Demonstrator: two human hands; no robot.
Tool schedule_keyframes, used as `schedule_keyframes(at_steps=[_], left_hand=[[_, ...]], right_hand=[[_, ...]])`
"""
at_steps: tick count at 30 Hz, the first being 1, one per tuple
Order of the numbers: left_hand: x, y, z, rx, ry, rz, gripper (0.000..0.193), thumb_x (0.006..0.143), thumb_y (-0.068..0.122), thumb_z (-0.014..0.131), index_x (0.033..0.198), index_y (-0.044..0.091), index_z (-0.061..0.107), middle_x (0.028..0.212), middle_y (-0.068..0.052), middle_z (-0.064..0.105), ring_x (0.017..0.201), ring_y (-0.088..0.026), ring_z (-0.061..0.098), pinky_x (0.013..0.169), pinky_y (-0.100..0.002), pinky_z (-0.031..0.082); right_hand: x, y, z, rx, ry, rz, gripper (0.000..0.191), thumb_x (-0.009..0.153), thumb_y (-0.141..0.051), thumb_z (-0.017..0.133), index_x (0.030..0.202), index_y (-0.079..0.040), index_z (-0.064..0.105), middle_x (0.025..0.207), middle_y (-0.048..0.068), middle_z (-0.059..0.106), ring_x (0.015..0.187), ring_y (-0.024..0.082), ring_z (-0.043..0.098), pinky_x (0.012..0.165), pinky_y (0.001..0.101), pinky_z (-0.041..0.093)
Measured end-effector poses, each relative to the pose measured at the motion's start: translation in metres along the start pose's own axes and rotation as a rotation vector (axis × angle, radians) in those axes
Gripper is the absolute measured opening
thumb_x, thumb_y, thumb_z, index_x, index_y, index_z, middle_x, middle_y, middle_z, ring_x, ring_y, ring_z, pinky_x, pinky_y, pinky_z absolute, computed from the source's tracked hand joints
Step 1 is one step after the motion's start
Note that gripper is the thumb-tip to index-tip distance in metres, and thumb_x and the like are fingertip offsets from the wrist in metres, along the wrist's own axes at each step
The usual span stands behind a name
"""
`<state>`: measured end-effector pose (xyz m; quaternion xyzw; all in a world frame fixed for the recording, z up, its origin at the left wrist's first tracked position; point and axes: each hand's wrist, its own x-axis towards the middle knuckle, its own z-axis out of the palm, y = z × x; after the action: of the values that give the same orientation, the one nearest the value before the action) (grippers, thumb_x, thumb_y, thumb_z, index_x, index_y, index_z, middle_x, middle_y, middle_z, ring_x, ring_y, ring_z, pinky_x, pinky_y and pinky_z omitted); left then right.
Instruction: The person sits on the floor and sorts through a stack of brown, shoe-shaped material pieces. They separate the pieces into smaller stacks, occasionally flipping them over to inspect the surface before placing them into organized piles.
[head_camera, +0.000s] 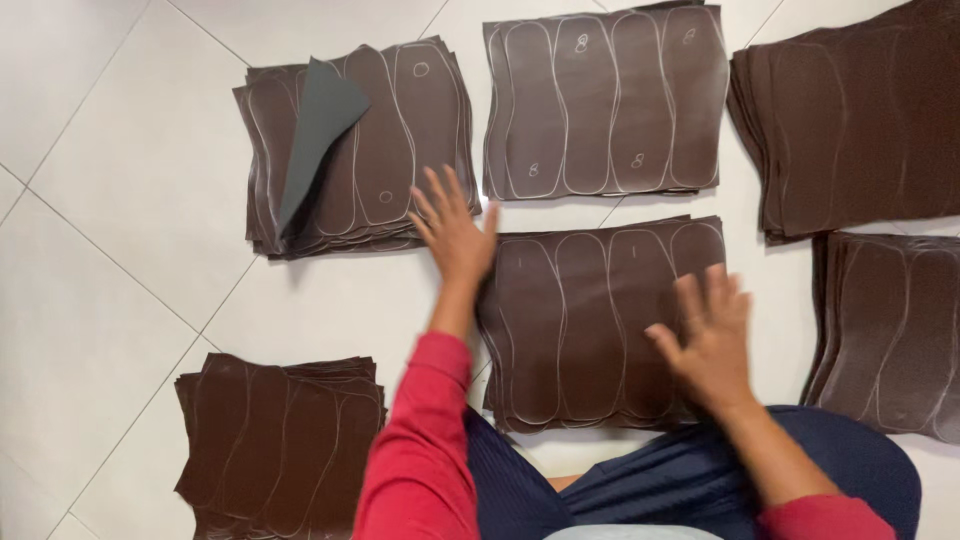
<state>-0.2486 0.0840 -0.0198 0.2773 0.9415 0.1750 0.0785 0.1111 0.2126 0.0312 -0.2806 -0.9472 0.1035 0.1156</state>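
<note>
Stacks of dark brown leather sheets marked with white shoe-sole outlines lie on a white tiled floor. My left hand (452, 228) is spread open at the left edge of the middle stack (585, 320), close to the upper left stack (400, 140). My right hand (708, 335) hovers with fingers apart over the right part of that middle stack and looks blurred. Neither hand holds anything. The top sheet of the upper left stack has a corner folded over, showing its grey underside (318, 125).
More brown stacks lie around: upper centre (605, 100), upper right (850, 120), right (890, 330) and lower left (280, 440). My red sleeves and dark blue trousers (640, 480) fill the bottom of the view. White floor tiles (120, 200) stretch to the left.
</note>
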Motion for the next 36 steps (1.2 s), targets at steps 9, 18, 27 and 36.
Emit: schedule_keyframes(at_steps=[9, 18, 27, 36], left_hand=[[-0.183, 0.087, 0.027, -0.07, -0.136, 0.234, 0.09, 0.094, 0.061, 0.056, 0.163, 0.012, 0.025, 0.17, -0.017, 0.017, 0.156, -0.043, 0.009, 0.121, -0.064, 0.004], [-0.192, 0.083, 0.041, -0.075, -0.11, 0.257, 0.087, 0.091, 0.06, 0.062, 0.161, 0.018, 0.032, 0.168, -0.014, 0.024, 0.156, -0.041, 0.015, 0.121, -0.065, 0.006], [-0.203, 0.084, 0.061, -0.077, -0.016, 0.227, 0.088, 0.094, 0.054, 0.063, 0.163, 0.013, 0.029, 0.172, -0.015, 0.02, 0.159, -0.041, 0.013, 0.125, -0.062, 0.008], [-0.274, 0.095, 0.056, -0.066, -0.227, 0.014, 0.096, 0.089, 0.059, 0.063, 0.164, 0.017, 0.019, 0.172, -0.012, 0.008, 0.157, -0.044, 0.0, 0.119, -0.07, 0.001]], right_hand=[[-0.003, -0.012, 0.039, -0.102, -0.376, 0.124, 0.09, 0.084, -0.073, 0.05, 0.16, -0.032, 0.025, 0.17, 0.013, 0.007, 0.155, 0.041, 0.004, 0.111, 0.0787, 0.003], [-0.007, -0.001, 0.053, -0.058, -0.33, 0.101, 0.088, 0.087, -0.073, 0.048, 0.161, -0.031, 0.024, 0.17, 0.014, 0.007, 0.156, 0.04, 0.004, 0.112, 0.0767, -0.001], [-0.005, -0.003, 0.046, 0.079, -0.161, -0.027, 0.084, 0.094, -0.068, 0.048, 0.164, -0.028, 0.027, 0.172, 0.02, 0.007, 0.157, 0.048, 0.004, 0.115, 0.0788, 0.001], [-0.006, -0.012, 0.035, -0.052, -0.4, 0.052, 0.092, 0.086, -0.077, 0.049, 0.163, -0.035, 0.022, 0.172, 0.013, 0.004, 0.156, 0.044, 0.002, 0.11, 0.0817, 0.004]])
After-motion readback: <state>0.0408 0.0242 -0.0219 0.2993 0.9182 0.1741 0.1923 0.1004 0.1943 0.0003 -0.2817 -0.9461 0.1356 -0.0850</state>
